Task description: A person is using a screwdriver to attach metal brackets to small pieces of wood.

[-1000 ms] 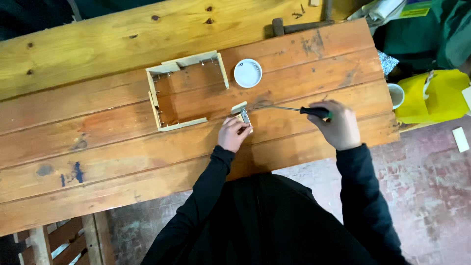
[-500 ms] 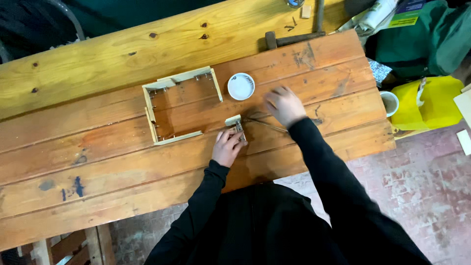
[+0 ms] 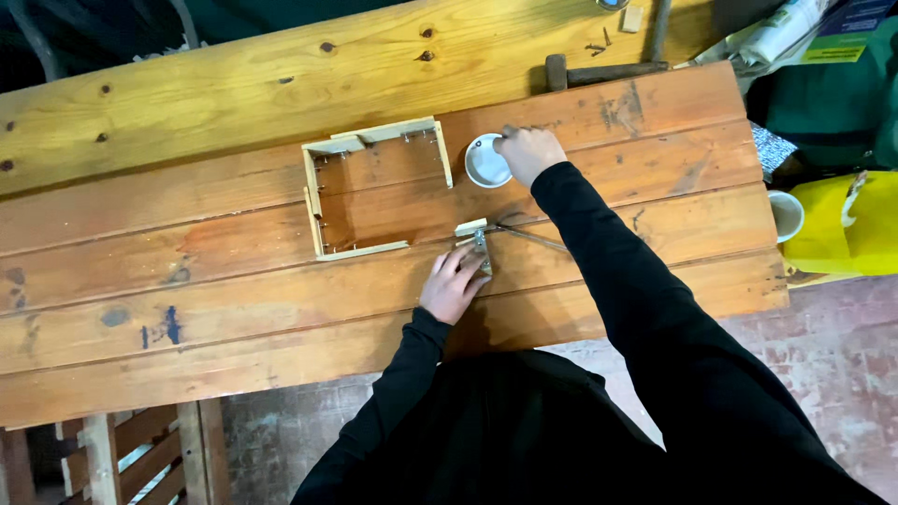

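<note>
Small white round dish (image 3: 486, 161): upright on the bench, fingertips of the right hand (image 3: 528, 152) at its rim. Short pale wood strip (image 3: 470, 227): lying flat, just beyond the left hand's (image 3: 452, 285) fingertips, a metal piece (image 3: 483, 251) under them.

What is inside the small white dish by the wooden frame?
The right hand reaches over the white dish, fingers at its rim. The showing part of its inside looks pale and bare; any small contents are too small to tell, and the hand covers the right edge.
</note>
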